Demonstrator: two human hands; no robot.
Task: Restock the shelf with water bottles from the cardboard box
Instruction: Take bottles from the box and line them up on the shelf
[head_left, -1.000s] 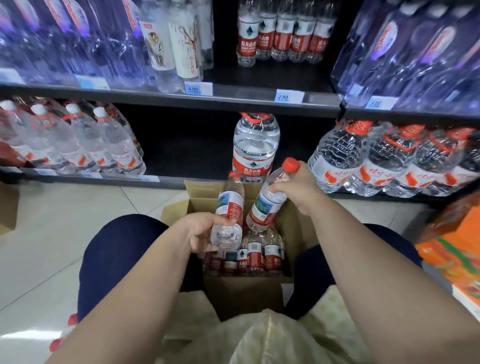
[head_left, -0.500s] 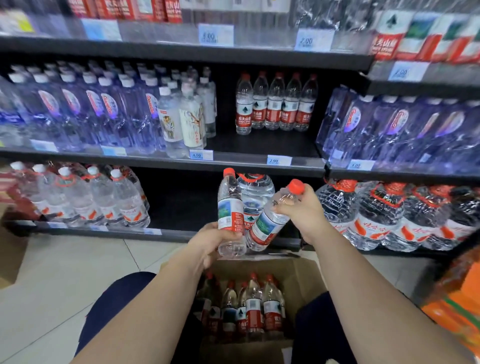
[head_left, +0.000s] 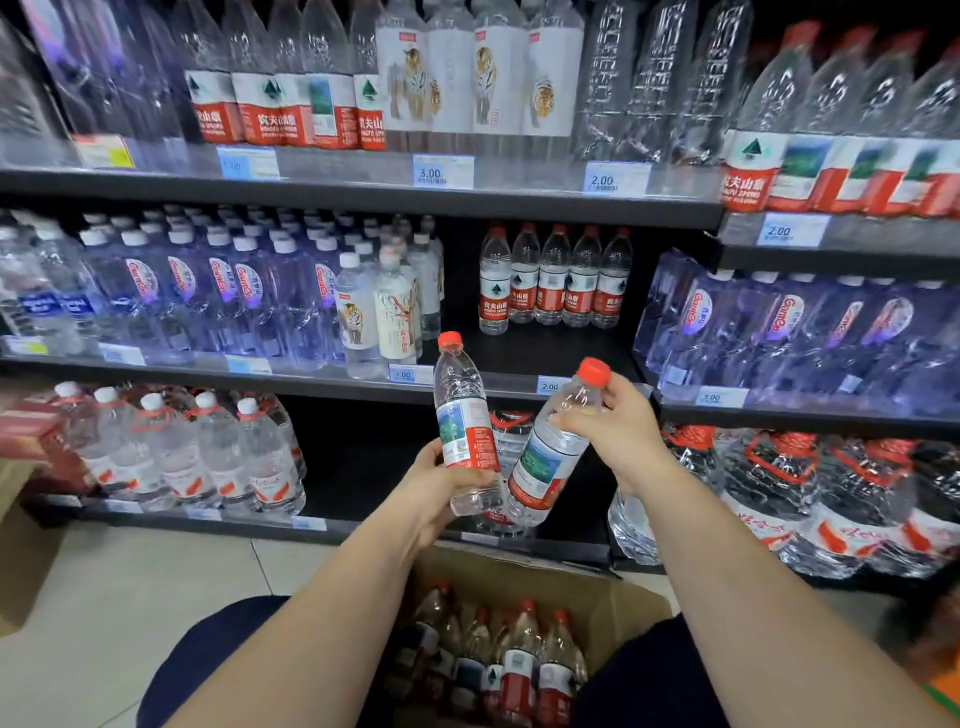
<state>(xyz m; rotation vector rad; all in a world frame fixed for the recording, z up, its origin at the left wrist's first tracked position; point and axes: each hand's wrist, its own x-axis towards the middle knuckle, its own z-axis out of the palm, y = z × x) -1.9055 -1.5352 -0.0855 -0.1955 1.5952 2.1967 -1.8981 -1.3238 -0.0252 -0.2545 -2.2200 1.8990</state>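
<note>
Both bottles lifted clear of cardboard box (head_left: 613, 618), left hand (head_left: 441, 483) gripping one, right hand (head_left: 618, 436) the other; shelf gap (head_left: 545, 353) next.

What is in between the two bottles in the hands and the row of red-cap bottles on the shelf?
In the head view, only bare dark shelf board and a price tag lie between the held bottles and the shelf row.

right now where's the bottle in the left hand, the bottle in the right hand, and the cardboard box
left-hand bottle (head_left: 464, 434): head view, on its label
right-hand bottle (head_left: 540, 467): head view, on its label
cardboard box (head_left: 631, 616): head view, on its right wall
</note>
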